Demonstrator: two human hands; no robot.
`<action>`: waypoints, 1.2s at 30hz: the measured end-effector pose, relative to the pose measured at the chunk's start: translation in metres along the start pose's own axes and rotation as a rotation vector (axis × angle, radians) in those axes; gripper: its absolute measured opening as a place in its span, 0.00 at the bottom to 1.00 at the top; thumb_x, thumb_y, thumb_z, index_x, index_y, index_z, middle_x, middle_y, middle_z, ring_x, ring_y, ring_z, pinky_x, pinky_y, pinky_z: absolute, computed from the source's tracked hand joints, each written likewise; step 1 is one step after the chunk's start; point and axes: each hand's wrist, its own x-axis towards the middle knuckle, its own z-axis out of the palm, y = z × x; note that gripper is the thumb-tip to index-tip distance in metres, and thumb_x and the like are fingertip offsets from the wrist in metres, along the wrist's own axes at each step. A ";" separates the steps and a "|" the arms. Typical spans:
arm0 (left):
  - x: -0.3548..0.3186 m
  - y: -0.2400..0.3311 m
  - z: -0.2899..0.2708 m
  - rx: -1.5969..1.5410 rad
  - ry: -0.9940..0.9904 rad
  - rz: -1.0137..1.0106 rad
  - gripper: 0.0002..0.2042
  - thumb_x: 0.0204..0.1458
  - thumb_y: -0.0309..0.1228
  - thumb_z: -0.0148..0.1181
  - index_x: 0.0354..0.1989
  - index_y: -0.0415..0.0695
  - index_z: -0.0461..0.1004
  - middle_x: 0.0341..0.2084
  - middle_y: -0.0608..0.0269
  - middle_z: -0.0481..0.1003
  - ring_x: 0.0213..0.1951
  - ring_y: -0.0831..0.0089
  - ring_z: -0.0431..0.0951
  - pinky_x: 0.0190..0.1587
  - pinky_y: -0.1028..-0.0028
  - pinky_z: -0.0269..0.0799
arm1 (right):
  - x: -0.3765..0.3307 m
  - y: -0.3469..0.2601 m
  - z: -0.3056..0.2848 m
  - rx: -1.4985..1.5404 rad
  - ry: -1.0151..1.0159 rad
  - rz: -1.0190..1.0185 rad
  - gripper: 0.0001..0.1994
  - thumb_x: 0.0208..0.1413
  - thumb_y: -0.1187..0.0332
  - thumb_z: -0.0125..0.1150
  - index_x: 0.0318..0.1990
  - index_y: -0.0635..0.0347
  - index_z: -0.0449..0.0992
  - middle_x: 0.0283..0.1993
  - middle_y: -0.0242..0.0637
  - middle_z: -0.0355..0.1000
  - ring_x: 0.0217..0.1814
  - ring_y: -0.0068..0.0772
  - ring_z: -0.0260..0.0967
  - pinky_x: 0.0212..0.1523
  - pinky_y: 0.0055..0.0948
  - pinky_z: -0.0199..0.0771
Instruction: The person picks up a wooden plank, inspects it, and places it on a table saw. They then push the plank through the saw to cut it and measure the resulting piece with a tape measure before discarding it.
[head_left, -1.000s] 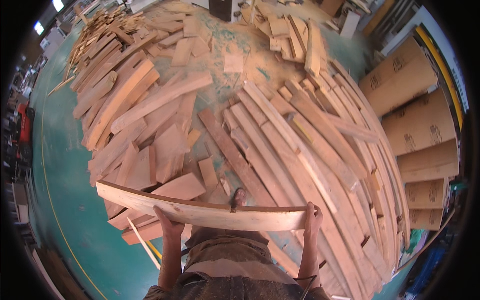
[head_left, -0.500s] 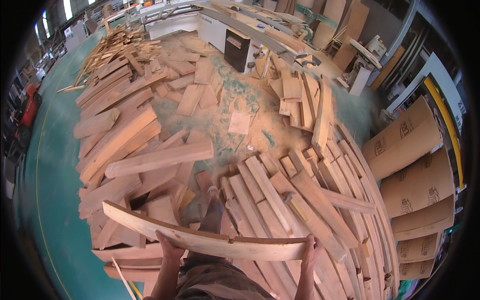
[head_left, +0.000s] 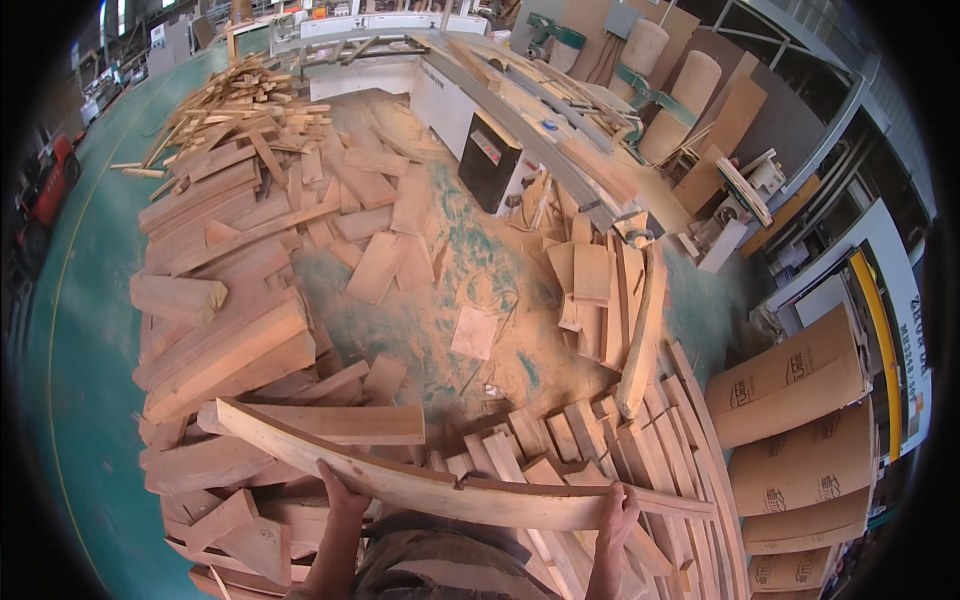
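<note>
Plank point(head_left: 440, 497) carried forward, right hand point(head_left: 619, 510) at end

Left hand point(head_left: 343, 496), right hand point(head_left: 618, 508) well apart, both gripping; forearms point(head_left: 334, 556) extended forward, roughly parallel.

Right of the right hand point(head_left: 620, 508), dark logos point(head_left: 802, 362) mark brown cardboard packages point(head_left: 775, 400); beyond them, dark letters and digits point(head_left: 917, 318) line a white panel point(head_left: 890, 260); ahead, a black cabinet point(head_left: 480, 178) bears a red label point(head_left: 487, 148).
</note>
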 end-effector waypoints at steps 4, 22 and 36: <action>0.042 0.028 0.028 -0.054 0.002 0.049 0.39 0.55 0.71 0.45 0.66 0.56 0.63 0.60 0.63 0.68 0.59 0.58 0.69 0.64 0.50 0.64 | 0.019 -0.046 0.032 0.070 -0.045 -0.035 0.29 0.61 0.48 0.58 0.48 0.74 0.77 0.32 0.36 0.71 0.36 0.26 0.64 0.40 0.29 0.66; 0.186 -0.024 0.166 -0.264 0.096 0.467 0.39 0.59 0.69 0.42 0.69 0.51 0.61 0.62 0.59 0.68 0.62 0.55 0.68 0.67 0.51 0.60 | 0.293 -0.112 0.236 0.154 -0.481 -0.296 0.24 0.64 0.51 0.55 0.46 0.71 0.75 0.40 0.39 0.72 0.43 0.31 0.66 0.44 0.34 0.67; 0.410 -0.252 0.361 -0.164 0.362 -0.036 0.37 0.54 0.68 0.53 0.64 0.52 0.67 0.58 0.59 0.72 0.59 0.55 0.71 0.63 0.47 0.64 | 0.587 -0.136 0.350 -0.250 -0.493 -0.133 0.25 0.60 0.51 0.60 0.51 0.67 0.76 0.39 0.41 0.75 0.38 0.35 0.70 0.38 0.36 0.75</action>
